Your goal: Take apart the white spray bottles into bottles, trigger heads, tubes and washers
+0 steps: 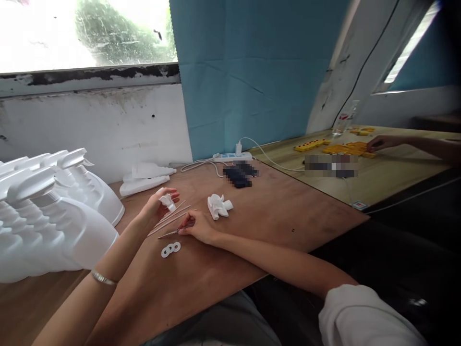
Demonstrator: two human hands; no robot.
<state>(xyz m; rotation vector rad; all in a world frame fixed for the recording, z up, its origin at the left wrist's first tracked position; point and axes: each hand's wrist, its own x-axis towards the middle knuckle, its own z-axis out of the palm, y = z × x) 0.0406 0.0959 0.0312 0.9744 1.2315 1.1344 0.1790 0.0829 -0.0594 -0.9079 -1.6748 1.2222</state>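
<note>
My left hand [161, 201] is curled around a small white plastic part [167, 202], which looks like a nozzle piece. My right hand [197, 227] pinches a thin pointed metal tool [167, 234]; its tip points left, just above the table. Whether it is a pair of tweezers cannot be made out. Thin whitish rods [169, 220] lie on the table between and beneath the hands. Nearer to me, in front of the right hand, are flat white rings [171, 249] in an overlapping row. Beyond the right hand sits a cluster of white plastic parts [218, 206].
Stacked white plastic bottles [82, 230] crowd the left side. Flat white pieces [147, 179] rest by the wall. A power strip [233, 157] with cables and a blurred dark object [238, 174] lie behind. Another person's hand [382, 142] touches yellow parts [349, 148] on the adjoining table.
</note>
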